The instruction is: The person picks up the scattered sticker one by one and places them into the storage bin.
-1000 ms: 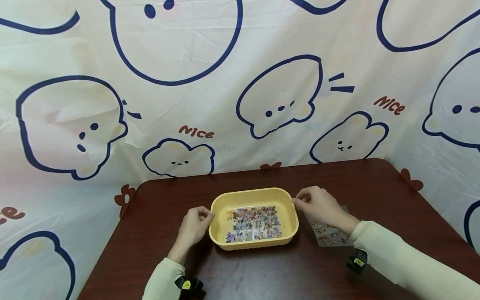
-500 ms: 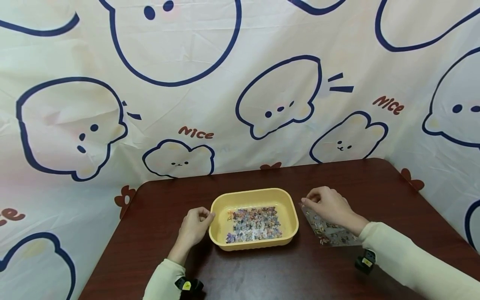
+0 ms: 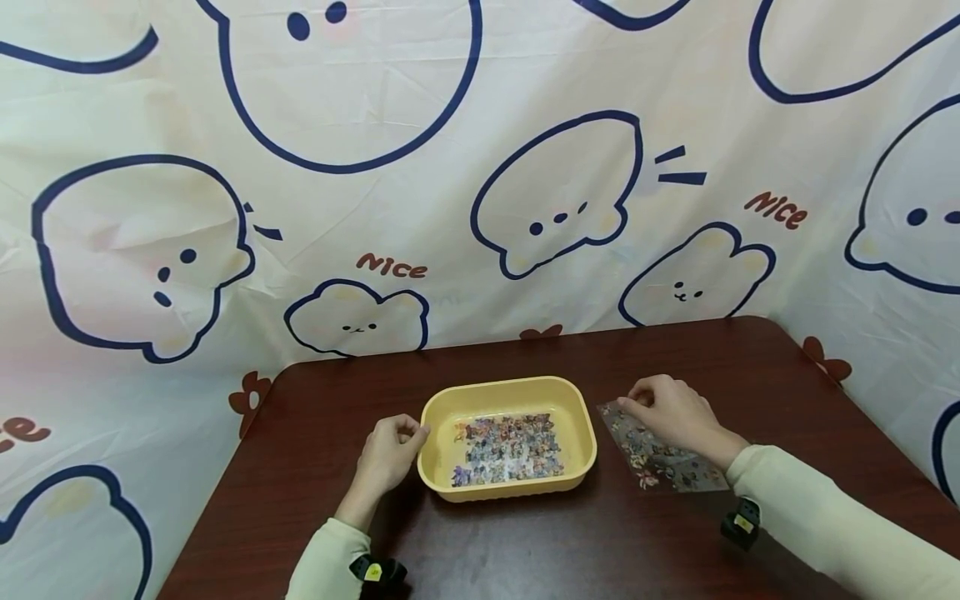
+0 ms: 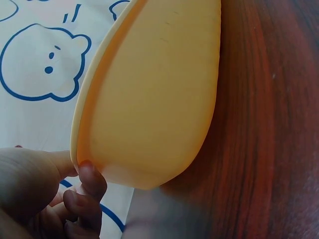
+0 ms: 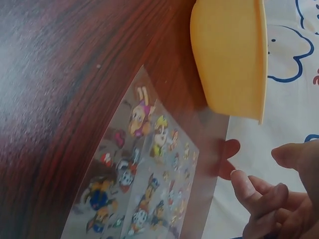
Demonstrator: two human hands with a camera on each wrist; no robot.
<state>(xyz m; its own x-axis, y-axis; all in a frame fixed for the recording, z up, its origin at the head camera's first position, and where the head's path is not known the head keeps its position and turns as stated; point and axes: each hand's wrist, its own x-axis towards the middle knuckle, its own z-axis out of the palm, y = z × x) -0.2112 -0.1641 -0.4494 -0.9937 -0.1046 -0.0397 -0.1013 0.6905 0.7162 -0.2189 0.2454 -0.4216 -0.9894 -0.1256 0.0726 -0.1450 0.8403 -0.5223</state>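
A yellow plastic tray [image 3: 517,492] sits mid-table with many small colourful printed figures [image 3: 512,448] lying flat on its bottom. At its left end my left hand [image 3: 386,454] pinches the rim; the left wrist view shows thumb and fingers at the edge of the tray wall [image 4: 154,94]. Right of the tray lies a clear sticker sheet [image 3: 637,450] with cartoon dogs, partly covered by my right hand [image 3: 675,412]. In the right wrist view that hand [image 5: 279,199] has thumb and forefinger apart, holding nothing, beside the sheet [image 5: 132,184].
The dark reddish-brown wooden table [image 3: 480,554] ends at a cloth backdrop [image 3: 450,208] printed with cartoon outlines. Each wrist wears a black strapped device, the left one [image 3: 377,570] and the right one [image 3: 741,523].
My right hand has moved right, away from the tray's right end, and the sticker sheet's raised corner has come down and been let go. The left hand and tray have stayed put.
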